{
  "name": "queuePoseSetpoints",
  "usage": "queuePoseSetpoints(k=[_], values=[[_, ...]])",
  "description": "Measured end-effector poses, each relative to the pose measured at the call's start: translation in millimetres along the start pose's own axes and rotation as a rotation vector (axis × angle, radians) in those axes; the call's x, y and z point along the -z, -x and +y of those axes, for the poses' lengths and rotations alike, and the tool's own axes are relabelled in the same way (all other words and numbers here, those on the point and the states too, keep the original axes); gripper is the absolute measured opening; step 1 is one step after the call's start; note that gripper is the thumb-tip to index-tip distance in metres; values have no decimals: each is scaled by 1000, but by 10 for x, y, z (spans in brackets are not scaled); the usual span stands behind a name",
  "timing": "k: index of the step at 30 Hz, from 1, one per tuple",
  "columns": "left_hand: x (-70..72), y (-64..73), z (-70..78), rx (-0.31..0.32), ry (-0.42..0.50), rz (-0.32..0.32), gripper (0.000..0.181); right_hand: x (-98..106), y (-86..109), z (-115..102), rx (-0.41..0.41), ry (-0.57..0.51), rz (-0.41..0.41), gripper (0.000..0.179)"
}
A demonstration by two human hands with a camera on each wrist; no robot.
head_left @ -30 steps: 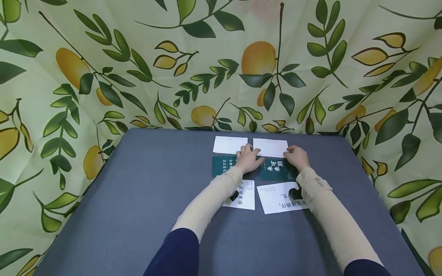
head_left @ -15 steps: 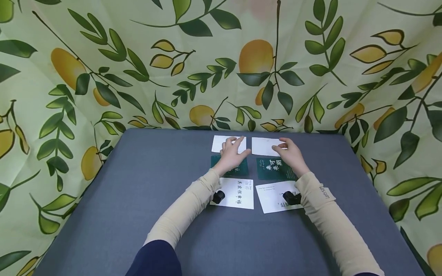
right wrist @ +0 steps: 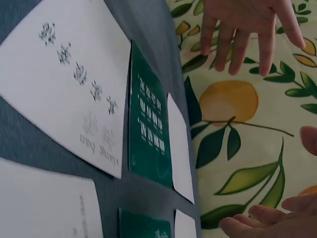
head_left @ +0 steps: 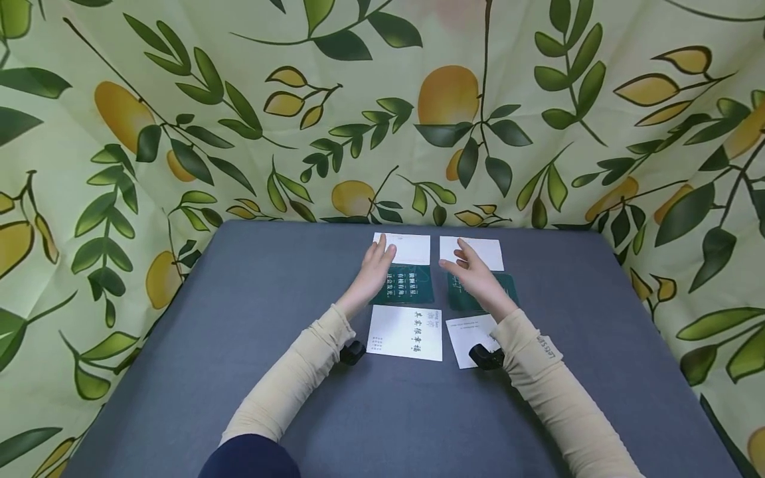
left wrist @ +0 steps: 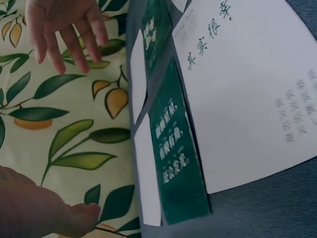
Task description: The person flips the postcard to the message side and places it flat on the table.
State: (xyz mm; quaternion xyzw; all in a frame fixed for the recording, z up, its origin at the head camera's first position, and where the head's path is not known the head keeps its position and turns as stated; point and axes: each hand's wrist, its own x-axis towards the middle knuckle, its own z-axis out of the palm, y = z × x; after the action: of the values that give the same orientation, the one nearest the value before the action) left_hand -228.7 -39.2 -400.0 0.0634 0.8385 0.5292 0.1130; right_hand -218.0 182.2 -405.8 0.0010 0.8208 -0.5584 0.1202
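Six-like rows of cards lie on the table: a back-left white card [head_left: 411, 250] and back-right white card [head_left: 489, 253], a left green card [head_left: 412, 285] and right green card [head_left: 509, 285], a front-left white card [head_left: 394, 332] and front-right white card [head_left: 466, 335]. My left hand [head_left: 368, 273] hovers by the left edge of the left cards, fingers straight, holding nothing. Over the right green card hangs my right hand [head_left: 478, 275], partly covering it, its fingers extended and palm turned inward. In the left wrist view the empty right hand [left wrist: 67, 27] shows its spread fingers.
A grey-blue cloth covers the table [head_left: 269, 345]. Behind it hangs a curtain [head_left: 382, 99] printed with leaves and orange fruit. Each wrist carries a black camera; the left camera [head_left: 352, 352] sits beside the front-left white card.
Both hands have come off the cards. The left hand has moved left, uncovering the left green and front-left white cards; the right hand has shifted left and its fingers have straightened.
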Motion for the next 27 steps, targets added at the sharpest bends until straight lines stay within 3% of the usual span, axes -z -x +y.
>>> queuePoseSetpoints(k=[6, 19, 27], values=[[47, 95, -124, 67, 72, -1, 73, -161, -14, 56, -10, -105, -73, 78], [70, 172, -342, 230, 360, -39, 82, -343, -58, 166, -127, -144, -136, 75], [83, 175, -440, 244, 431, -7, 85, -362, -34, 180, -145, -143, -129, 75]])
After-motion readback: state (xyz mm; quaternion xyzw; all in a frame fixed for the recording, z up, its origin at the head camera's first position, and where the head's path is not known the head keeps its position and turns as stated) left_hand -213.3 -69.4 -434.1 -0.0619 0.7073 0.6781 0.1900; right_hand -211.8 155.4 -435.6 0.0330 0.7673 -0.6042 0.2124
